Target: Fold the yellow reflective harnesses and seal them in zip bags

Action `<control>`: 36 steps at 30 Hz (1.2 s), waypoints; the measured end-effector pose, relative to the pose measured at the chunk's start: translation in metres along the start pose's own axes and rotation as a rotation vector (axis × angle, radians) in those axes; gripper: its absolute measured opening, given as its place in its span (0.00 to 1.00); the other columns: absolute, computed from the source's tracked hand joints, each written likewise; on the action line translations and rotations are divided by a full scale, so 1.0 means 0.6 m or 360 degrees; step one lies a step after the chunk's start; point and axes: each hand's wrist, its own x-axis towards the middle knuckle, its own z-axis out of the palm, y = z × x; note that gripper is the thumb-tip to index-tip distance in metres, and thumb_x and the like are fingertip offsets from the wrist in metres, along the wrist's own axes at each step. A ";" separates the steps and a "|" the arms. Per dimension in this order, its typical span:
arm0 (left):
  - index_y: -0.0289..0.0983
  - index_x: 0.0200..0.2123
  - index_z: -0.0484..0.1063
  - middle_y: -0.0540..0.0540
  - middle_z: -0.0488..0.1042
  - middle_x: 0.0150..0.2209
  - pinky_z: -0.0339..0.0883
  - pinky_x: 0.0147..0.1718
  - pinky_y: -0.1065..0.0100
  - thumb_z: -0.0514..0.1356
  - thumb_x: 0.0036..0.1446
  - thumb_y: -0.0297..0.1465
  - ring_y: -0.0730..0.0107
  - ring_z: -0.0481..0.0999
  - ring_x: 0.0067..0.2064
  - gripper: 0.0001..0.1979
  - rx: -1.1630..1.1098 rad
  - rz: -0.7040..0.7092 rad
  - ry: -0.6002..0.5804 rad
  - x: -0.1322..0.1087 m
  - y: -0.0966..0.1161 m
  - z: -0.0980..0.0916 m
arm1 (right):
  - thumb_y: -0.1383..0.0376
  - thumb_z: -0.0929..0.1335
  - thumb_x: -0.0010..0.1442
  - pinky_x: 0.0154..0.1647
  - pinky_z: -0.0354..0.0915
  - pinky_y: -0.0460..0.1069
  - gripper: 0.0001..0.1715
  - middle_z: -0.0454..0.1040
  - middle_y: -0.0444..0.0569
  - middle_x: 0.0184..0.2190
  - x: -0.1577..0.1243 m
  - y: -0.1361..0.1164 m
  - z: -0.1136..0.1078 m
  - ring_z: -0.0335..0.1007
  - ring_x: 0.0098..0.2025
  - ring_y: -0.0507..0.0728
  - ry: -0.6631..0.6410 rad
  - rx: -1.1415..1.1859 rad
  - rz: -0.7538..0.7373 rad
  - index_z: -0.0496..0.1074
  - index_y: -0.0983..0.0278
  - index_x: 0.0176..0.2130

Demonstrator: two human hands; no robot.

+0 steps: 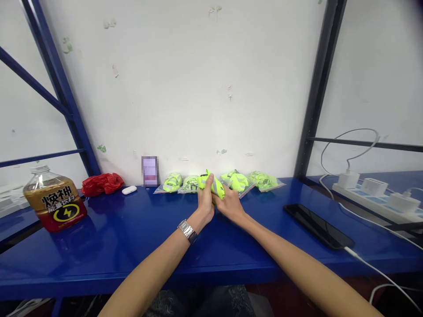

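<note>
And here we are, both hands up against the bundle (218, 187), yellow-green with pale grey bands! The left hand (205, 203) grips it, thumb upright across its front; the right hand (231, 205) is closed in at its lower end, curled fingers touching the left palm side, though their tips are hidden. So neither hand is nearer: both are on it. The key line is its long axis, slanting from beyond the left thumb down to the right hand's knuckles, its far end poking out past the left thumb. Just beyond the hands, bags in a row: one bag (191, 183) right beside the left hand, another (172, 182) farther left; one bag (236, 180) just past the right hand, one more (263, 180) farther right. Well right of the right hand lies a phone (317, 226), cable plugged in.
</note>
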 end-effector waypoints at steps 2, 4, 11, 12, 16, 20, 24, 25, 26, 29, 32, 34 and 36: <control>0.34 0.41 0.70 0.44 0.77 0.39 0.72 0.41 0.66 0.66 0.47 0.42 0.64 0.77 0.41 0.22 -0.0230 -0.0047 0.0025 -0.001 0.005 0.005 | 0.57 0.65 0.58 0.36 0.66 0.51 0.16 0.77 0.55 0.34 -0.001 -0.001 0.002 0.74 0.36 0.62 0.0030 0.0212 -0.0039 0.71 0.66 0.40; 0.34 0.38 0.70 0.46 0.77 0.36 0.72 0.40 0.67 0.69 0.44 0.37 0.66 0.78 0.38 0.20 -0.0355 -0.0126 -0.0016 -0.004 0.010 0.003 | 0.55 0.66 0.58 0.37 0.67 0.51 0.17 0.78 0.53 0.34 -0.001 -0.001 0.001 0.74 0.36 0.61 0.0042 0.0418 -0.0073 0.72 0.66 0.39; 0.32 0.34 0.71 0.47 0.77 0.31 0.72 0.39 0.67 0.72 0.37 0.30 0.67 0.78 0.33 0.19 -0.0451 -0.0235 -0.0045 0.000 0.011 -0.013 | 0.54 0.71 0.53 0.43 0.68 0.54 0.20 0.78 0.51 0.37 -0.002 0.000 -0.011 0.73 0.42 0.62 -0.0140 0.1149 0.0040 0.75 0.66 0.40; 0.32 0.34 0.72 0.46 0.77 0.31 0.72 0.39 0.66 0.72 0.36 0.30 0.67 0.78 0.33 0.19 -0.0434 -0.0240 -0.0036 0.002 0.010 -0.014 | 0.54 0.72 0.51 0.44 0.69 0.54 0.21 0.78 0.51 0.38 -0.002 0.000 -0.012 0.73 0.43 0.62 -0.0181 0.1283 0.0108 0.75 0.66 0.41; 0.31 0.33 0.73 0.45 0.78 0.32 0.72 0.37 0.66 0.72 0.35 0.28 0.65 0.78 0.33 0.19 -0.0347 -0.0202 -0.0020 0.012 0.003 -0.019 | 0.55 0.75 0.47 0.45 0.69 0.54 0.27 0.78 0.52 0.41 -0.002 0.000 -0.008 0.74 0.44 0.62 -0.0318 0.1654 0.0411 0.73 0.65 0.45; 0.31 0.33 0.73 0.45 0.78 0.32 0.72 0.36 0.65 0.72 0.34 0.27 0.66 0.78 0.32 0.19 -0.0339 -0.0136 0.0016 0.021 0.003 -0.025 | 0.50 0.72 0.49 0.49 0.66 0.56 0.30 0.76 0.52 0.44 0.004 0.001 0.001 0.71 0.48 0.63 -0.0305 0.1347 0.0508 0.72 0.63 0.47; 0.30 0.32 0.74 0.44 0.78 0.31 0.73 0.35 0.64 0.73 0.34 0.29 0.65 0.78 0.31 0.19 -0.0268 -0.0052 0.0052 0.020 0.005 -0.027 | 0.50 0.76 0.41 0.57 0.59 0.60 0.44 0.67 0.58 0.54 0.008 0.012 -0.001 0.61 0.58 0.67 -0.0076 0.0689 0.0687 0.66 0.64 0.53; 0.30 0.32 0.74 0.44 0.78 0.31 0.72 0.35 0.64 0.73 0.34 0.29 0.65 0.78 0.31 0.19 -0.0238 -0.0044 0.0050 0.019 0.005 -0.026 | 0.51 0.77 0.39 0.58 0.57 0.59 0.48 0.64 0.58 0.57 0.008 0.015 -0.003 0.59 0.60 0.67 -0.0050 0.0722 0.0691 0.64 0.63 0.56; 0.30 0.32 0.74 0.43 0.78 0.32 0.72 0.35 0.64 0.73 0.34 0.29 0.65 0.78 0.31 0.19 -0.0207 -0.0044 0.0045 0.017 0.004 -0.026 | 0.53 0.77 0.38 0.59 0.58 0.59 0.51 0.63 0.57 0.58 0.007 0.017 -0.005 0.59 0.60 0.65 -0.0083 0.0863 0.0661 0.61 0.62 0.57; 0.30 0.33 0.75 0.42 0.78 0.33 0.72 0.35 0.64 0.73 0.34 0.29 0.64 0.78 0.32 0.19 -0.0141 -0.0050 0.0005 0.012 0.000 -0.024 | 0.55 0.77 0.42 0.54 0.64 0.56 0.45 0.70 0.52 0.53 0.002 0.017 -0.011 0.67 0.54 0.62 -0.0422 0.1550 0.0482 0.62 0.58 0.57; 0.31 0.33 0.75 0.43 0.78 0.34 0.72 0.35 0.64 0.72 0.36 0.30 0.65 0.77 0.33 0.18 -0.0103 -0.0021 -0.0067 0.008 -0.003 -0.025 | 0.58 0.77 0.44 0.49 0.68 0.55 0.36 0.76 0.49 0.44 -0.004 0.013 -0.011 0.73 0.45 0.59 -0.0600 0.1923 0.0445 0.68 0.59 0.51; 0.32 0.33 0.75 0.44 0.78 0.34 0.72 0.35 0.65 0.72 0.37 0.31 0.66 0.77 0.33 0.18 -0.0092 -0.0008 -0.0099 0.007 -0.005 -0.027 | 0.59 0.77 0.43 0.48 0.68 0.54 0.31 0.77 0.49 0.40 -0.007 0.013 -0.010 0.74 0.43 0.59 -0.0555 0.1937 0.0468 0.72 0.61 0.47; 0.32 0.34 0.75 0.44 0.78 0.35 0.72 0.36 0.65 0.72 0.38 0.32 0.65 0.77 0.34 0.18 -0.0081 0.0000 -0.0129 0.008 -0.007 -0.029 | 0.58 0.77 0.43 0.48 0.68 0.54 0.27 0.78 0.49 0.38 -0.008 0.013 -0.009 0.74 0.42 0.59 -0.0487 0.1890 0.0450 0.74 0.63 0.44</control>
